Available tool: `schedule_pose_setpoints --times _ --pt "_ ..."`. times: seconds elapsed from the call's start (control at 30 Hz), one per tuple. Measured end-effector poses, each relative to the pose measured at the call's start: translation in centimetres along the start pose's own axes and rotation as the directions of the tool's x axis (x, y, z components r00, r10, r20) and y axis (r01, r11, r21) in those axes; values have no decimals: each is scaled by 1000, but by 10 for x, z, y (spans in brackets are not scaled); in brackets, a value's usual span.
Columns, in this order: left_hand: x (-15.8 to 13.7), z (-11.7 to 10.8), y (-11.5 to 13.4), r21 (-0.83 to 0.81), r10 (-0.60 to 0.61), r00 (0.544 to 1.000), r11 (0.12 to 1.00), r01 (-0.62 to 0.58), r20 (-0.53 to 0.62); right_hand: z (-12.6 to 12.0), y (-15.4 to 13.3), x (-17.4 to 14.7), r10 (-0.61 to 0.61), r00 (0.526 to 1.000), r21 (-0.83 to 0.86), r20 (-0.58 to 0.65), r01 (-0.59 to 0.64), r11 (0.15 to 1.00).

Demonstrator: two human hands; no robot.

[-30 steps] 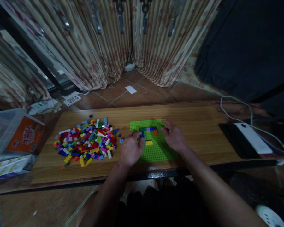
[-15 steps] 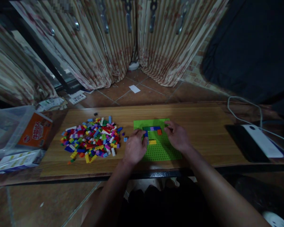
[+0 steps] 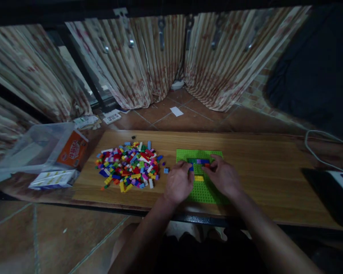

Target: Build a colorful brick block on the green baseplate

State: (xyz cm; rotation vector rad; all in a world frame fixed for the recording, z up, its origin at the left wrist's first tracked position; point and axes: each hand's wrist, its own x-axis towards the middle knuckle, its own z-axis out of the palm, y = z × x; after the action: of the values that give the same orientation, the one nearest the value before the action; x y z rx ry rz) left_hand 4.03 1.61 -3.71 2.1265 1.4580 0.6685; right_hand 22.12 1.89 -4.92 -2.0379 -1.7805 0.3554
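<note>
Striped curtains (image 3: 154,64) are hung beyond the far edge of the wooden table (image 3: 260,190). At the blue brick (image 3: 191,167), the left hand (image 3: 179,182) is curled; whether anything is gripped cannot be told. By the orange brick (image 3: 207,165), the right hand (image 3: 224,177) is bent, its grip likewise hidden. Both bricks are set on the green baseplate (image 3: 204,195), just inside the table's near edge, with a yellow piece (image 3: 199,178). Loose bricks (image 3: 128,165) are heaped toward the left edge; outside it, a clear bin (image 3: 37,142) is placed.
</note>
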Motion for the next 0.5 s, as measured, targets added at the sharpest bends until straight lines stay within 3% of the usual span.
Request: schedule_pose_setpoints --times 0.13,0.3,0.4,0.5 --pt "-3 2 2 -31 31 999 999 -32 -34 -1 -1 -2 -6 1000 -40 -8 5 999" --pt "-9 -3 16 -132 135 968 977 -165 -213 -7 -9 -6 -24 999 121 -28 27 992" --pt "-12 -6 22 -139 225 915 949 -283 -334 -1 -23 -11 -169 986 283 -2 162 945" --pt "-14 -9 20 -134 247 870 934 -331 -426 14 -40 -17 -355 935 331 -17 340 880"
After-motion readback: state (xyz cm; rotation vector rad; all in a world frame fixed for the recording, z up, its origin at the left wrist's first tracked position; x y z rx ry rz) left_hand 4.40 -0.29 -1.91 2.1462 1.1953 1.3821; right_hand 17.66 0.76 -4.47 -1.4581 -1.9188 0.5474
